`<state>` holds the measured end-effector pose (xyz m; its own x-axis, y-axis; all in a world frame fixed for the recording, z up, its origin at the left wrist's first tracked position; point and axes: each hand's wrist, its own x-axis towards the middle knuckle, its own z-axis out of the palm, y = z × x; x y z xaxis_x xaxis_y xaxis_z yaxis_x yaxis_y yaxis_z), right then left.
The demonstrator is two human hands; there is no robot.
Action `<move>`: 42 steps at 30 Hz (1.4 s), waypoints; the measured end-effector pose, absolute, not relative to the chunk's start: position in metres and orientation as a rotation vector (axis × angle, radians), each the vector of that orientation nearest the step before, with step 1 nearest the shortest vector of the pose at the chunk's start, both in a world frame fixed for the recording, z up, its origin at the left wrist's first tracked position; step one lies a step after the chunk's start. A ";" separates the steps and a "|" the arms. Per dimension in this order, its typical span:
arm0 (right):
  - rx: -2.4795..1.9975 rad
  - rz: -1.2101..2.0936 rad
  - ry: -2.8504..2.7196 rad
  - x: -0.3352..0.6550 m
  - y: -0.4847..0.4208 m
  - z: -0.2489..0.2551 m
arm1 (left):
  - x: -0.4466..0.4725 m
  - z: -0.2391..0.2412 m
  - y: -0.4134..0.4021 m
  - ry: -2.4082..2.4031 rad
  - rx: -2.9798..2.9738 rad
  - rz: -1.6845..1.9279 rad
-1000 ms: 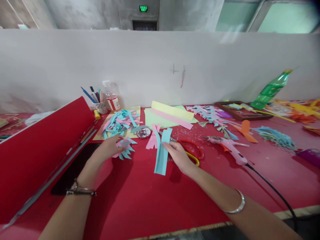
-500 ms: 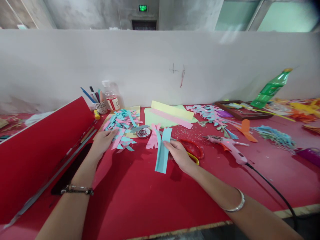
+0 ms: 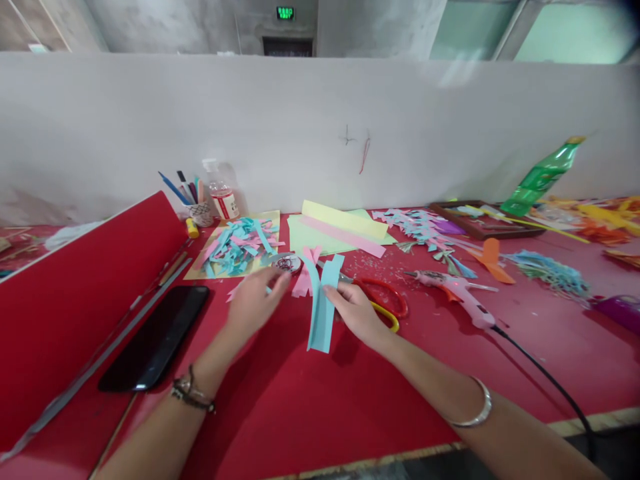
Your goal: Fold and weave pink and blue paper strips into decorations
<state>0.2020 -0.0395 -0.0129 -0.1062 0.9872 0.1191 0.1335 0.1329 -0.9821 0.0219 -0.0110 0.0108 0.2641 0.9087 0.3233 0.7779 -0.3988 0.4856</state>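
Observation:
My right hand (image 3: 355,310) is closed on a light blue paper strip (image 3: 325,313), creased lengthwise, which slants over the red table top. Behind the strip lies a pink paper piece (image 3: 303,287) with cut ends. My left hand (image 3: 257,297), slightly blurred, is at the left of the strip and apart from it. Its fingers are drawn together, and a bit of light blue shows at the fingertips; what they hold is unclear. Scissors (image 3: 383,300) with red and yellow handles lie partly behind my right hand. Pink and blue paper scraps (image 3: 240,243) are heaped beyond my left hand.
A black phone (image 3: 155,340) lies at the left beside a raised red board (image 3: 90,300). A pink glue gun (image 3: 460,293) with a cord is on the right. Paper sheets (image 3: 345,227), a fringed garland (image 3: 420,230), a green bottle (image 3: 543,177) and a pen cup (image 3: 200,213) stand or lie farther back.
My left hand has moved right from the fringed paper pieces toward the blue strip, uncovering the phone. My right hand keeps hold of the strip, nearly still.

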 end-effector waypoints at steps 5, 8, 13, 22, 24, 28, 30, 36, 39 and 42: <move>-1.171 1.052 -1.563 0.200 -0.043 -0.011 | 0.058 -0.002 -0.030 1.124 1.899 0.826; -1.199 0.973 -1.619 0.200 -0.043 -0.013 | 0.063 -0.004 -0.034 1.173 1.777 0.927; -1.225 0.895 -1.669 0.200 -0.044 -0.015 | 0.064 -0.009 -0.034 1.274 1.752 0.931; -1.258 0.856 -1.615 0.199 -0.046 -0.011 | 0.067 -0.010 -0.034 1.270 1.666 0.992; -1.252 0.902 -1.602 0.199 -0.045 -0.012 | 0.068 -0.009 -0.035 1.264 1.634 1.020; -1.230 1.041 -1.543 0.197 -0.045 -0.012 | 0.069 -0.010 -0.036 1.268 1.578 1.060; -1.222 1.107 -1.495 0.197 -0.046 -0.012 | 0.069 -0.010 -0.037 1.274 1.530 1.090; -1.185 1.103 -1.381 0.197 -0.046 -0.010 | 0.070 -0.008 -0.037 1.194 1.529 0.991; -1.176 1.128 -1.372 0.197 -0.044 -0.010 | 0.070 -0.009 -0.037 1.223 1.624 0.994; -1.167 1.169 -1.451 0.197 -0.045 -0.012 | 0.068 -0.011 -0.035 1.290 1.676 1.033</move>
<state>0.1967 -0.0449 -0.0121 -0.1400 0.9864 0.0857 0.1258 0.1036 -0.9866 0.0679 -0.0355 -0.0110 0.1596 0.9766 0.1444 0.3546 -0.1932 0.9148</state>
